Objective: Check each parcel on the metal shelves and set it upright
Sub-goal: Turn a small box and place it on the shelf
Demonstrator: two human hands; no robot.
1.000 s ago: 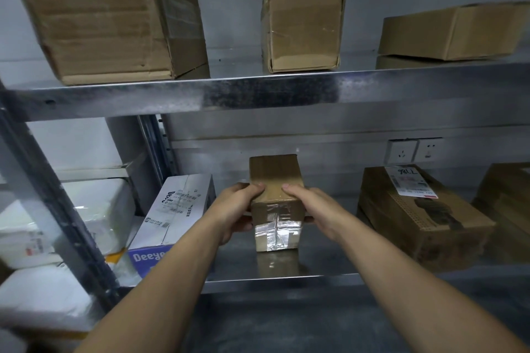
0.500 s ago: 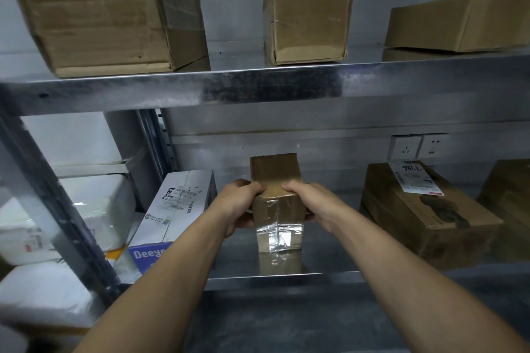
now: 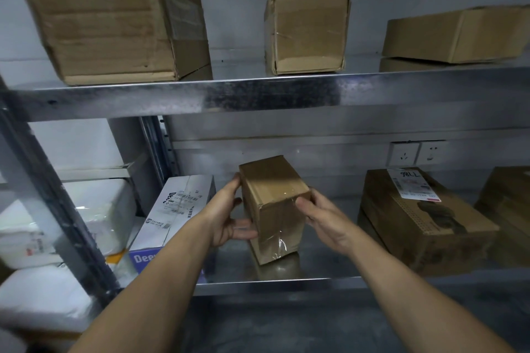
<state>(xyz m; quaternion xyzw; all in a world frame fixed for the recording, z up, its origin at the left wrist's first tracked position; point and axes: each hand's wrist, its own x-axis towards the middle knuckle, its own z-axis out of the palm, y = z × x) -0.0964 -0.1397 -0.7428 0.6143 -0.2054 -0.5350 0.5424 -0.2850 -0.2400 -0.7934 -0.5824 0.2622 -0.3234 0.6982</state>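
A small brown parcel (image 3: pixel 275 206) wrapped in clear tape stands on end in the middle of the lower metal shelf (image 3: pixel 275 281), turned at an angle with one corner towards me. My left hand (image 3: pixel 226 218) holds its left side, fingers up along the face and thumb across the lower front. My right hand (image 3: pixel 321 215) holds its right side with the thumb on the front edge. Its bottom end is at the shelf surface; contact is unclear.
The upper shelf (image 3: pixel 258 94) carries a large box (image 3: pixel 106 17), an upright box (image 3: pixel 308 28) and stacked flat boxes (image 3: pixel 456 34). On the lower shelf lie a white printed box (image 3: pixel 177 209) at left and labelled brown boxes (image 3: pixel 424 221) at right. A steel post (image 3: pixel 48 195) stands left.
The small parcel has turned from facing me squarely to corner-on. Both hands slid from its top edge down to its sides.
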